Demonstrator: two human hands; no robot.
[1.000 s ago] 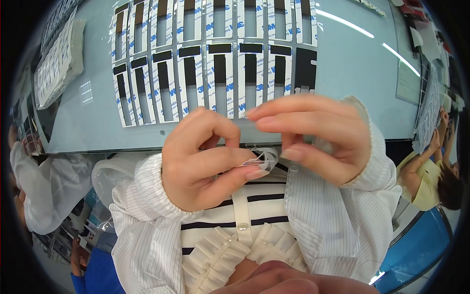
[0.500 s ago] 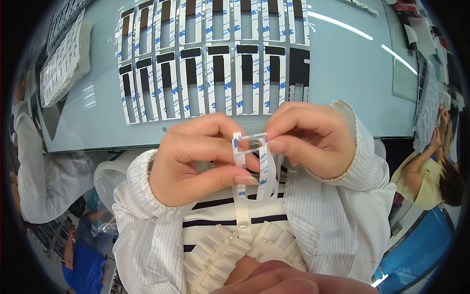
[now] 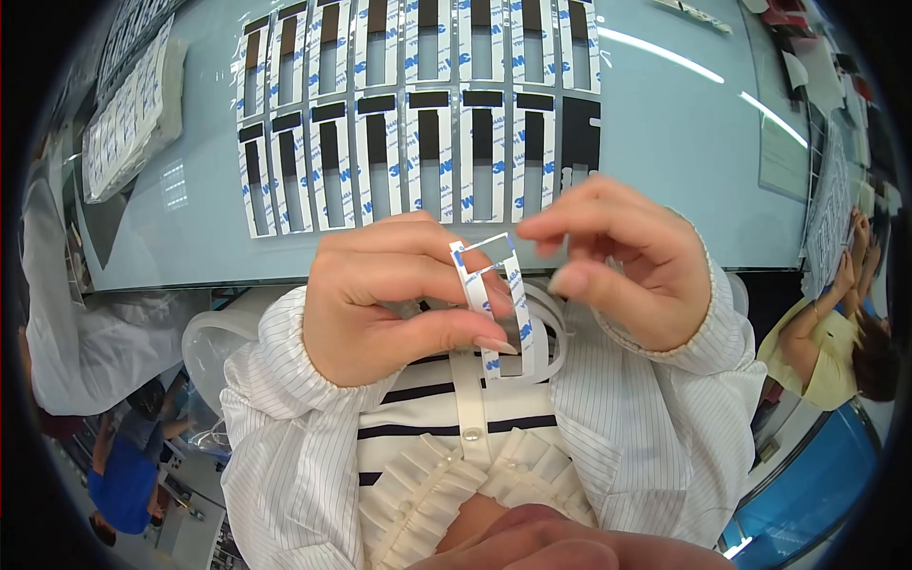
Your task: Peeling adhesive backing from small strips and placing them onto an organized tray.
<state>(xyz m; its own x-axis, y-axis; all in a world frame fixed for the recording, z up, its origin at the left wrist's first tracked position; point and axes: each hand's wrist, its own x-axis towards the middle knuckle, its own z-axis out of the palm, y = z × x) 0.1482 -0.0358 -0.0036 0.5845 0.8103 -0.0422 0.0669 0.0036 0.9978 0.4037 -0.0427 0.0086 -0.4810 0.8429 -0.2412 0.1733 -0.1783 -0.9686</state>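
A slim rectangular adhesive frame, white with blue print, is pinched between the thumb and fingers of my left hand. It stands tilted above the table's near edge, with fingers showing through its opening. A loose white strip curves out behind its lower right side. Just right of the frame's top corner, my right hand hovers with thumb and forefinger apart and nothing visible between them. Beyond both hands lies a sheet of similar adhesive frames in two rows, with black pieces in their openings.
A bare black slot sits at the sheet's right end. Farther left on the glass-topped table is a wrapped stack of similar sheets. Another person's arms are at the right, and a person in blue is at lower left.
My right hand has let go of the frame's upper right corner and drawn back to the right, its fingers parting. My left hand still holds the frame, now tilted more and facing up.
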